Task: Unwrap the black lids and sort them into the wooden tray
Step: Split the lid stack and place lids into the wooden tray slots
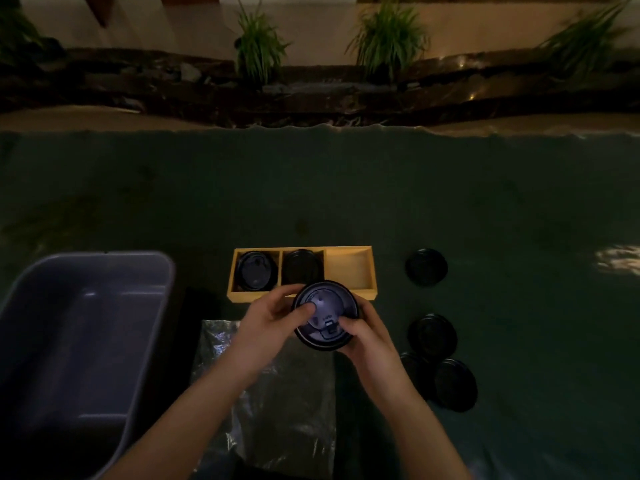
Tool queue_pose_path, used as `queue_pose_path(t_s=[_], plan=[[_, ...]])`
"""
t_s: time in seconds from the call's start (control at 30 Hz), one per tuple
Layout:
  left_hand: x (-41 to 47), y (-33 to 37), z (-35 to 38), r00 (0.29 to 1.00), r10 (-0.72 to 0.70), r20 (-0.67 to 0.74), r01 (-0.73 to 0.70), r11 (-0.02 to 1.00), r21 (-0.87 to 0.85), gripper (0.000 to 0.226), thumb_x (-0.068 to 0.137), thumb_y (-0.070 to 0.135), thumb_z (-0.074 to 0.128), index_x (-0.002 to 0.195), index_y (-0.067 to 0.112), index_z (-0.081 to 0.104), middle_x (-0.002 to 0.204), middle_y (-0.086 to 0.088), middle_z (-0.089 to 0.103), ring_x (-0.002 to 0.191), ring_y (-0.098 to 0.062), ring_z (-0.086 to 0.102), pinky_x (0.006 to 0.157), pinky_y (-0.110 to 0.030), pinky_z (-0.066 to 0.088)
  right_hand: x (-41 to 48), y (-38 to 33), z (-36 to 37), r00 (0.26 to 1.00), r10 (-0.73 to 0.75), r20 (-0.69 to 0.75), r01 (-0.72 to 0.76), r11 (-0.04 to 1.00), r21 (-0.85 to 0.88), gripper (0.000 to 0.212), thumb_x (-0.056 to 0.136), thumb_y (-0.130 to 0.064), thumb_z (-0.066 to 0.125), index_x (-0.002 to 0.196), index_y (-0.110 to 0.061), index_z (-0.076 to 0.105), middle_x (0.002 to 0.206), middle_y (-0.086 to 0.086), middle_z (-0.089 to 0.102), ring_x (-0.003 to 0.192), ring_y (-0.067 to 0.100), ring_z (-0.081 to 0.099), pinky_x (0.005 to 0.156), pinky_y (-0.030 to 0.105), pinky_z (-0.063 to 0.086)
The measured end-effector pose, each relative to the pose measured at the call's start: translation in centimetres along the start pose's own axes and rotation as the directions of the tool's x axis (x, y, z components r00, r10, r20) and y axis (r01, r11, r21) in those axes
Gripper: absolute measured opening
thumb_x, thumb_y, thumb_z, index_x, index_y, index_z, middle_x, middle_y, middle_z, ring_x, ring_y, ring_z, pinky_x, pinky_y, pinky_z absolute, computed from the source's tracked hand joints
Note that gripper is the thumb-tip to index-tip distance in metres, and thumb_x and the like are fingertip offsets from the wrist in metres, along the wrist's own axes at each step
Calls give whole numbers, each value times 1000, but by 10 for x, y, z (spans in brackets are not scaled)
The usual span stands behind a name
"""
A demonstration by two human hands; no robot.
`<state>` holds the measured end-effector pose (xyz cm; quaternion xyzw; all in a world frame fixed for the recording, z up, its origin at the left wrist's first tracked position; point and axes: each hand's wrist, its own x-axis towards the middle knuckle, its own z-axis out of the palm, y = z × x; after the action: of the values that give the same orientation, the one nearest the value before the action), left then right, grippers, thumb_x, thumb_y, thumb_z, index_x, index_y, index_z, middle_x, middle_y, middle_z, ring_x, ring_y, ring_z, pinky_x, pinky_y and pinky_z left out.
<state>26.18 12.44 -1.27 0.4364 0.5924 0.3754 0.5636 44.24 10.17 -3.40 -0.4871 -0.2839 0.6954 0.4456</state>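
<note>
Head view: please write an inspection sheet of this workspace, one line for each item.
Surface: dark green cloth over the table.
Job's things: wooden tray with three compartments; left and middle hold black lids, right one bare. Held lid stack. Four loose lids lie right of the tray.
Clutter: grey bin at left; clear plastic wrap under the forearms.
Hands: left hand and right hand both grip the held lid stack.
Cables: nothing seen.
Surroundings: potted grasses and dark rocks behind the table.

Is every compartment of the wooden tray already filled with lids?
No, the right compartment of the wooden tray is bare, while the left and middle ones hold black lids.
</note>
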Motion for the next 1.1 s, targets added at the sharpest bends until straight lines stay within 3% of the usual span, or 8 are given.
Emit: queue_pose_path(t_s=[0.17,0.3,0.43,0.53,0.7,0.9,1.0,1.1], plan=[[17,-11,15,999,-4,-53,6,999,37,29,88,12,77,106,32,68,101,0,77,89,-6,75,72,-20,60,18,-1,-18,983,-98,-157,57,967,-248,23,91,-14,76,113,-19,71,104,4,79,101,23,75,79,33,63],[33,-12,23,999,-7,-50,8,1000,23,29,89,9,76,105,31,67,106,-2,74,87,-2,75,68,-17,59,36,-6,-31,988,-57,-145,20,970,-242,28,85,-16,82,110,-18,70,100,3,78,101,25,74,90,41,59],[52,-10,32,997,-75,-6,75,997,-4,31,91,16,75,118,26,63,120,-6,70,108,-20,71,91,-39,61,63,-8,-42,987,-19,-162,-14,979,-204,47,66,-40,86,106,-21,70,95,0,79,94,21,76,79,32,59],[58,-13,33,997,-81,16,80,993,83,50,92,26,73,138,21,53,125,2,65,113,-12,66,96,-34,57,99,-6,-56,962,-21,-272,-52,965,-258,47,70,-40,84,108,-19,67,100,3,75,101,28,73,84,38,61],[48,-30,12,1000,13,0,-12,905,426,34,96,28,69,129,23,61,112,14,67,105,5,63,79,-4,49,154,-9,-77,937,-117,-328,-164,682,-713,43,83,-49,73,115,-23,62,95,-7,63,107,26,66,87,34,51],[21,-54,-4,995,95,-26,-58,779,625,30,96,27,69,125,21,66,110,8,70,98,6,62,86,-15,53,176,-3,-67,931,-312,-188,-125,209,-970,46,86,-46,71,112,-8,70,125,17,55,117,40,52,102,46,43],[8,-66,-4,993,119,28,-105,718,688,27,96,25,68,122,21,68,110,7,69,98,3,61,87,-14,51,178,-4,-66,933,-283,-221,-182,156,-971,49,88,-47,68,117,-8,67,133,17,46,122,40,47,105,49,39],[1,-76,1,991,106,88,-137,689,712,25,96,26,67,121,19,69,110,4,72,99,-3,65,86,-15,51,172,-2,-66,930,-292,-225,-163,222,-961,58,89,-46,69,129,-6,56,135,19,47,124,41,51,105,50,40]])
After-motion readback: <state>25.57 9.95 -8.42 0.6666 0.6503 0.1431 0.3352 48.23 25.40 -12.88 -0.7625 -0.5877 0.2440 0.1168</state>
